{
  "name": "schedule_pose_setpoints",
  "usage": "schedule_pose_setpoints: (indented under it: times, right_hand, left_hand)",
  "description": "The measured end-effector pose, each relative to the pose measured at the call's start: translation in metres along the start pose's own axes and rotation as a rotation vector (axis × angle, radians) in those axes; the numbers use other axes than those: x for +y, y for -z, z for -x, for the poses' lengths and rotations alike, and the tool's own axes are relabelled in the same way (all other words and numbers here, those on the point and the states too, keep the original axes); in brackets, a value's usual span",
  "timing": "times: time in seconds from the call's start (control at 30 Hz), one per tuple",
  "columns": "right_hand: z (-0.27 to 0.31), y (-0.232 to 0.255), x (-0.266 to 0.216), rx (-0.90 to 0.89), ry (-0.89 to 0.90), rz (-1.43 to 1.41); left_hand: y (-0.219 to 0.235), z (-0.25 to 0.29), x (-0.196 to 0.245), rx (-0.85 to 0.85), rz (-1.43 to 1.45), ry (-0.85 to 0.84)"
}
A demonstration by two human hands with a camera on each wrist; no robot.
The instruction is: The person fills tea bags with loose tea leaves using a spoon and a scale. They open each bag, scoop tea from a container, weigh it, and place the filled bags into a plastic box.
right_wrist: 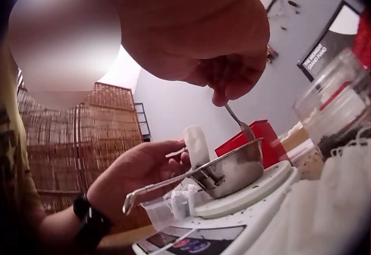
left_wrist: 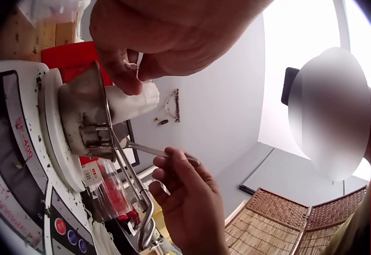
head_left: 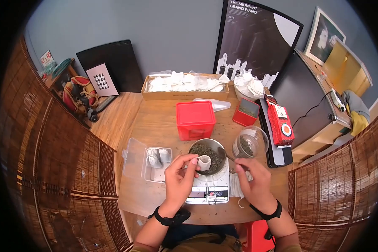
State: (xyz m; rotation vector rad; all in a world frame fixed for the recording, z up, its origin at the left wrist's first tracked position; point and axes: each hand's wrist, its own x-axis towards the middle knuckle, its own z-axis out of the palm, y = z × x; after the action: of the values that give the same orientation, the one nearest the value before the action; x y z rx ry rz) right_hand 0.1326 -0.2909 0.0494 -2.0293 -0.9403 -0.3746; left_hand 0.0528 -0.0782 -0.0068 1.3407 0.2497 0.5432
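A metal pan (head_left: 218,169) of dried dark green leaves stands on a white scale (head_left: 197,197). My left hand (head_left: 180,178) pinches a small white cloth bag (head_left: 204,163) at the pan's near-left rim, its mouth facing up. In the right wrist view the bag (right_wrist: 196,146) is upright beside the pan (right_wrist: 235,174). My right hand (head_left: 255,185) pinches the handle of a metal spoon (right_wrist: 246,130), whose bowl is at the pan's far rim. In the left wrist view the right hand (left_wrist: 191,203) holds the thin handle (left_wrist: 152,150).
Filled bags lie in a clear container (head_left: 155,177) at left. Behind the pan stands a red tin (head_left: 195,119); to its right are a clear tub (head_left: 260,145) and an open tin (head_left: 242,119) with leaves. A cardboard box (head_left: 185,95) of white bags is at the back.
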Motion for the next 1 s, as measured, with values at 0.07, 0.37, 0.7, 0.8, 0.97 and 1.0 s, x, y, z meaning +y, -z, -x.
schedule_pose_setpoints:
  times: [0.07,0.37,0.7,0.8,0.97,1.0]
  right_hand:
    - [0.000,-0.004,-0.002,0.000,0.041,-0.004]
    - [0.018,-0.026,0.023,0.037,-0.401,-0.452]
    - [0.026,-0.034,0.044,0.190,-0.764,-0.957]
    - [0.024,-0.031,0.044,0.224,-0.801,-1.011]
    - [0.015,-0.018,0.042,0.242,-0.806,-1.073]
    - [0.011,-0.014,0.039,0.247,-0.802,-1.079]
  left_hand:
    - [-0.001,0.001,-0.002,0.001,-0.018,0.004]
    - [-0.001,0.002,-0.005,0.015,-0.077,-0.032]
    - [-0.001,0.001,0.001,-0.024,-0.132,-0.071]
    - [-0.003,0.001,0.000,-0.025,-0.115,-0.077]
    - [-0.005,0.001,0.003,-0.021,-0.066,-0.067]
    - [-0.006,0.001,0.004,-0.020,-0.053,-0.059]
